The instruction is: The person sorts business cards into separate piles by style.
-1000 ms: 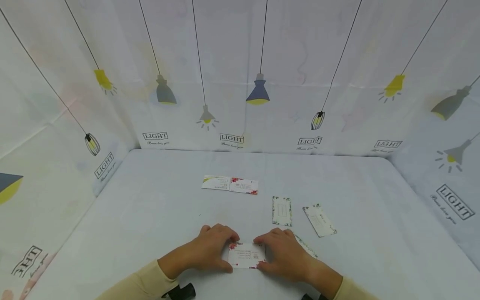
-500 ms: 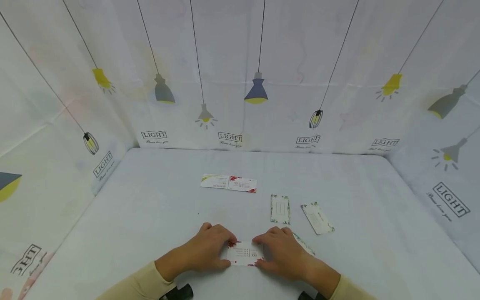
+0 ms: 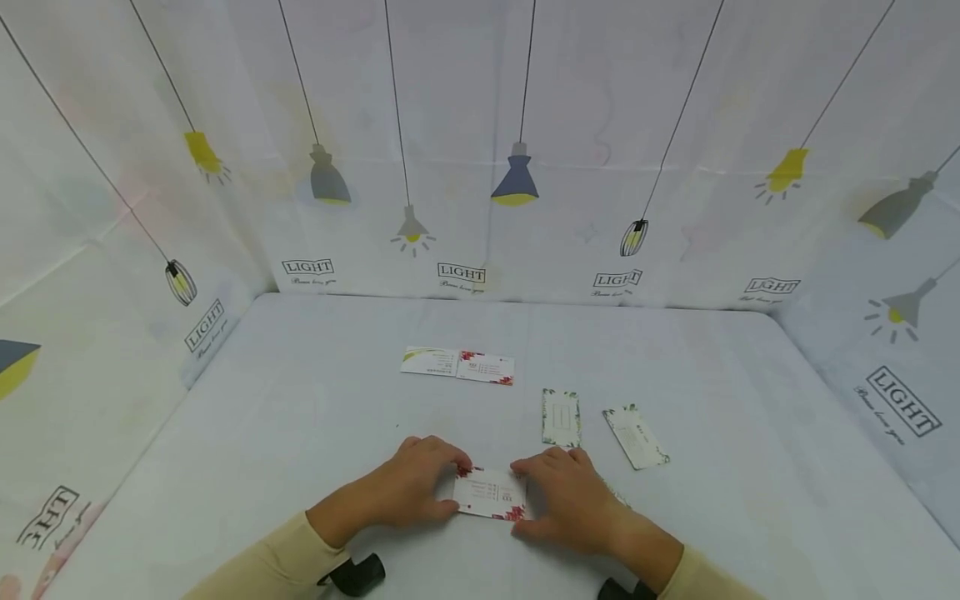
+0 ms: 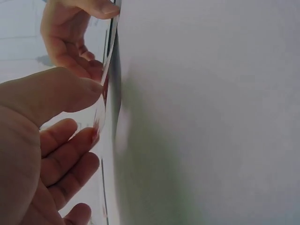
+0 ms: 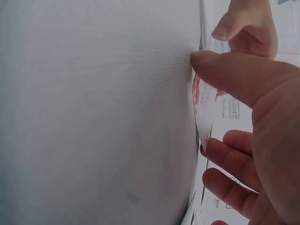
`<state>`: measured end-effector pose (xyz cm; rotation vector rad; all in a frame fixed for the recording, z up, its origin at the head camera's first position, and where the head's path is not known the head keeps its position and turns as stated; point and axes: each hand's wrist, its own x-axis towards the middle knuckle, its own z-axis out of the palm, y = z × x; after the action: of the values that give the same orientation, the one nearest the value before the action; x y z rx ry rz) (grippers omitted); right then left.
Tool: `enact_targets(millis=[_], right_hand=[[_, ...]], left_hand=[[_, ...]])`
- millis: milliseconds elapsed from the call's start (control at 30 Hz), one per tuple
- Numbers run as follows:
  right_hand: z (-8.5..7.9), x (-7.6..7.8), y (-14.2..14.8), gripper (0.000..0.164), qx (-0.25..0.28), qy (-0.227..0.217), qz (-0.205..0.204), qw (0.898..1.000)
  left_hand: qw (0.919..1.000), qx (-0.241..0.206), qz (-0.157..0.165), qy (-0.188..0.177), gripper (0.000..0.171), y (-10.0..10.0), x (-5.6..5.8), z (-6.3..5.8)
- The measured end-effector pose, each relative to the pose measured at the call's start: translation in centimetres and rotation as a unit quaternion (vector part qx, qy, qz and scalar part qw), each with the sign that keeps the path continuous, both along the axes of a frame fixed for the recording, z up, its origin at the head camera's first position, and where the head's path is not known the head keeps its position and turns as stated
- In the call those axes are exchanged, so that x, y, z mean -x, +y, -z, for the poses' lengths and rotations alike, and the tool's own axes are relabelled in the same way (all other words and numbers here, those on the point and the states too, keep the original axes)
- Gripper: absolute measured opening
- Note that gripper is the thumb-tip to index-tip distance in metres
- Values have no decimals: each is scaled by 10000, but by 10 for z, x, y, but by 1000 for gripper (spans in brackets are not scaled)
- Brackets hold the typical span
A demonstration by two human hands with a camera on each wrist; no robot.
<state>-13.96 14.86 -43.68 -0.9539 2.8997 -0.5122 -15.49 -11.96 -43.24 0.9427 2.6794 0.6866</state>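
A white business card (image 3: 489,493) with red floral corners lies at the near middle of the table. My left hand (image 3: 416,483) pinches its left end between thumb and fingers, across the short side. At the right end my right hand (image 3: 573,504) is spread wider than the card. In the right wrist view the right thumb (image 5: 220,68) presses on the white tablecloth, creasing it, while a fingertip (image 5: 211,146) touches the card's far corner. The left wrist view shows the card (image 4: 100,115) edge-on, between the left thumb (image 4: 75,91) and fingers.
Farther back, a yellow-striped card (image 3: 429,361) lies edge to edge with a red-flowered card (image 3: 486,367). Two leaf-bordered cards (image 3: 561,417) (image 3: 636,437) lie to the right. Another leaf-bordered card (image 3: 617,493) is mostly hidden behind my right hand. A patterned curtain (image 3: 555,100) surrounds the table.
The left hand has shifted slightly away from me with the card, which has turned a little. The right hand's thumb and fingers have spread apart and let the card's right end go.
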Motion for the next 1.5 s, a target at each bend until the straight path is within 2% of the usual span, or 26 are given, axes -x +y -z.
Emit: enact_targets(millis=[167,333,467,600,767,967,1100,1200,1500], right_hand=[[0,5,-1,56,-33,249,82,9997],[-5,15,-2,54,154,387,276,9988],[-12,29,-3,57,251,463,415,9977],[-18,47,-4,57,313,578,480,9967],[-22,77,-8,54,242,673,628,9955],[-20,112,-11,52,5,524,820,9953],[-18,128,-12,53,-79,346,870,9956],[-17,136,-14,54,-87,236,955,9951],[-11,151,-20,54,-167,-168,1196,9925]], left_hand=[[9993,-369,-81,-42,43,-3,7,0],[9970,-631,-111,423,52,-4,15,1],[9953,-583,-318,704,54,-2,26,-2],[9950,-390,-549,741,53,2,47,-7],[9933,-42,-759,873,49,6,82,-11],[9924,324,-864,818,51,11,115,-15],[9915,465,-964,735,49,15,129,-15],[9914,412,-1010,724,46,17,136,-14],[9897,481,-1162,677,43,19,153,-5]])
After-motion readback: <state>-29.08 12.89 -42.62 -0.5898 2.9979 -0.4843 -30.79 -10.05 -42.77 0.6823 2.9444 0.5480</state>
